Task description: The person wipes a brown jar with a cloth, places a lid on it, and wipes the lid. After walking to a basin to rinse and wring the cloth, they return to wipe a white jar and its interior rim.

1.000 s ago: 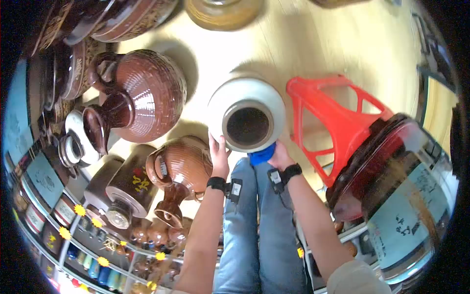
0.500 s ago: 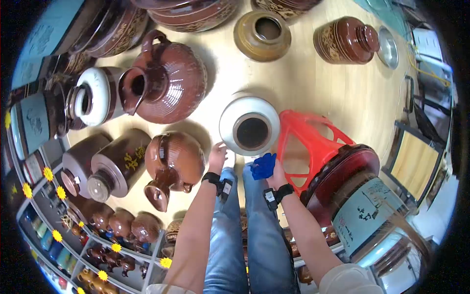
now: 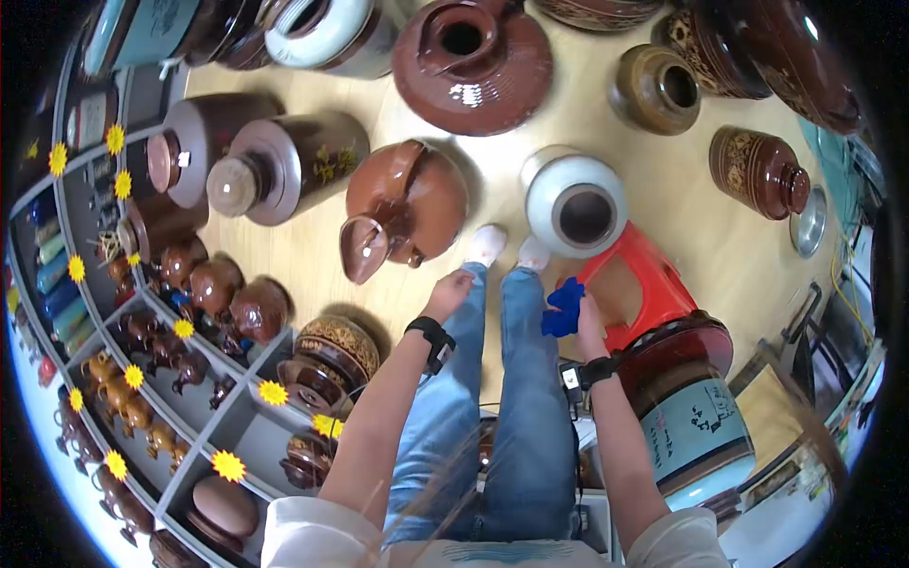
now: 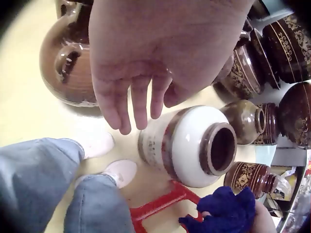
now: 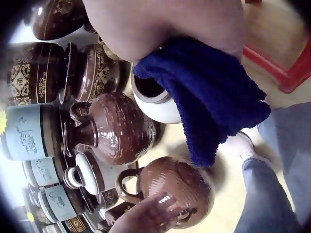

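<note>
A white jar with a brown rim stands upright on the floor, just in front of the person's shoes. My right hand holds a bunched blue cloth near the jar; in the right wrist view the cloth hangs from the hand and overlaps the jar's mouth. Apart from the jar, my left hand has nothing in it. Its fingers hang fairly straight in the left wrist view. Left of the jar is a brown spouted jug.
A red plastic stool stands right of the jar, beside a large brown-and-blue jar. Farther off are a ribbed brown jug and an olive-brown pot. Grey shelves with small pottery run along the left.
Both hands have drawn back from the white jar, the left no longer touching it. The blue cloth came away with the right hand. The head view has swung left.
</note>
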Demonstrator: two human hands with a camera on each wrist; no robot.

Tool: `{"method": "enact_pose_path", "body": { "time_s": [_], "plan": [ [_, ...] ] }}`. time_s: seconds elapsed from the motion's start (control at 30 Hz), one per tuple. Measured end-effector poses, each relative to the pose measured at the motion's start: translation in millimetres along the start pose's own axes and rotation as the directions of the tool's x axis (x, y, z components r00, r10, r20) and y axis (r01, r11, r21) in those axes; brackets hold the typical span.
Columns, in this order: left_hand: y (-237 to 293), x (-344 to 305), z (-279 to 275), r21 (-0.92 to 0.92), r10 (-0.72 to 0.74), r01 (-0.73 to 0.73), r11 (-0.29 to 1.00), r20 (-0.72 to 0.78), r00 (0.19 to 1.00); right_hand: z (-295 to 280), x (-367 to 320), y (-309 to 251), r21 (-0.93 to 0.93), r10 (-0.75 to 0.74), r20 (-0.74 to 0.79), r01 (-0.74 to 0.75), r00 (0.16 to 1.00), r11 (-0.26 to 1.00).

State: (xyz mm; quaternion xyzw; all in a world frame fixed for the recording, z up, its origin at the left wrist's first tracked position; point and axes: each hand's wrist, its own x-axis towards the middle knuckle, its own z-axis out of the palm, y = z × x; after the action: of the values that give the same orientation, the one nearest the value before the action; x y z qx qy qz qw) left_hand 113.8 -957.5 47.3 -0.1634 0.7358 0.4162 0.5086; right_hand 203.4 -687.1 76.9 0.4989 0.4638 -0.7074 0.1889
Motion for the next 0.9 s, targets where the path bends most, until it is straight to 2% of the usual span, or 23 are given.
{"method": "enact_pose_path", "body": {
  "time_s": [0.03, 0.07, 0.17, 0.2, 0.23, 0.3, 0.33, 0.37, 0.43, 0.5, 0.53, 0.57, 0.6, 0.63, 0.67, 0.7, 0.73, 0.77, 0.83, 0.9],
  "plan": [
    [-15.6, -5.5, -3.3, 0.034, -0.021, 0.021, 0.999, -0.006, 1.000, 1.5, -5.8, -2.0, -0.024, 0.016, 0.023, -0.016, 1.000, 1.000],
    [-30.1, -12.2, -5.6, 0.011, 0.023, -0.023, 1.000, -0.045, 0.999, -15.6, 10.1, 26.2, -0.093, -0.013, 0.019, 0.015, 1.000, 0.996],
    [-49.8, -41.4, -17.5, 0.020, 0.052, -0.051, 0.999, -0.070, 0.996, -23.0, 12.0, 36.2, -0.208, -0.043, 0.055, 0.054, 0.998, 0.977],
    [-50.8, -53.4, -21.8, -0.004, 0.042, -0.042, 0.999, -0.075, 0.996, -17.1, 8.2, 34.9, -0.178, -0.052, -0.011, 0.049, 0.999, 0.983],
    [-55.8, -61.8, -26.0, -0.016, 0.032, -0.033, 0.999, -0.086, 0.996, -16.8, 9.7, 37.2, -0.189, -0.045, 0.001, 0.044, 0.999, 0.981],
    [-68.4, -80.8, -34.3, -0.129, 0.039, -0.047, 0.991, -0.063, 0.997, -20.6, 11.3, 40.9, -0.344, -0.153, 0.014, 0.149, 0.988, 0.927],
    [-74.2, -88.8, -37.8, -0.114, 0.018, -0.026, 0.993, -0.074, 0.997, -17.9, 8.0, 38.4, -0.383, -0.198, 0.061, 0.206, 0.978, 0.901],
    [-82.0, -100.6, -43.5, -0.112, 0.004, -0.013, 0.994, -0.083, 0.997, 20.7, -27.7, -2.3, -0.260, -0.097, 0.099, 0.120, 0.990, 0.958],
    [-93.6, -116.6, -52.4, -0.105, 0.002, -0.009, 0.994, -0.066, 0.998, 31.9, -33.6, 6.0, -0.242, -0.152, 0.018, 0.152, 0.988, 0.958],
    [-117.0, -125.1, -56.4, -0.192, -0.021, 0.014, 0.981, -0.036, 0.999, 41.7, -41.3, 4.2, -0.299, -0.114, 0.098, 0.139, 0.989, 0.944],
    [-117.7, -133.1, -61.5, -0.269, -0.078, 0.078, 0.960, 0.011, 0.997, 60.5, -54.0, -4.1, -0.414, -0.219, 0.045, 0.218, 0.975, 0.884],
    [-122.8, -139.8, -63.3, -0.295, -0.045, 0.041, 0.955, -0.008, 0.999, 60.6, -59.1, -0.8, -0.444, -0.221, 0.059, 0.223, 0.974, 0.867],
    [-105.0, -152.0, -71.5, -0.345, -0.075, 0.074, 0.936, 0.012, 0.997, 59.6, -57.6, 12.4, -0.470, -0.266, 0.016, 0.242, 0.964, 0.849],
    [-114.3, -150.6, -74.5, -0.241, -0.126, 0.124, 0.963, 0.005, 0.992, 45.3, -40.8, 37.2, -0.405, -0.226, 0.021, 0.215, 0.974, 0.889],
    [-131.1, -146.1, -76.3, -0.146, -0.048, 0.044, 0.988, -0.028, 0.998, 44.4, -36.1, 46.8, -0.355, -0.222, 0.028, 0.217, 0.975, 0.909],
    [-124.8, -150.8, -81.5, -0.041, 0.036, -0.039, 0.998, -0.062, 0.997, 60.2, -52.0, 32.3, -0.375, -0.199, -0.007, 0.182, 0.980, 0.909],
    [-125.3, -149.3, -84.0, -0.085, 0.036, -0.042, 0.995, -0.072, 0.997, 65.8, -54.8, 30.5, -0.396, -0.209, -0.014, 0.187, 0.978, 0.899],
    [-125.5, -147.7, -85.5, -0.077, -0.045, 0.040, 0.996, -0.065, 0.997, 70.5, -56.3, 27.8, -0.414, -0.219, -0.016, 0.192, 0.976, 0.890],
    [-120.4, -143.1, -89.2, -0.135, -0.027, 0.021, 0.991, -0.043, 0.999, 81.5, -64.7, 16.5, -0.380, -0.255, -0.027, 0.226, 0.967, 0.897],
    [-112.2, -139.0, -92.4, -0.119, -0.045, 0.044, 0.992, -0.005, 0.999, 86.7, -67.7, 8.5, -0.349, -0.277, -0.031, 0.249, 0.960, 0.903]
  ]
}}
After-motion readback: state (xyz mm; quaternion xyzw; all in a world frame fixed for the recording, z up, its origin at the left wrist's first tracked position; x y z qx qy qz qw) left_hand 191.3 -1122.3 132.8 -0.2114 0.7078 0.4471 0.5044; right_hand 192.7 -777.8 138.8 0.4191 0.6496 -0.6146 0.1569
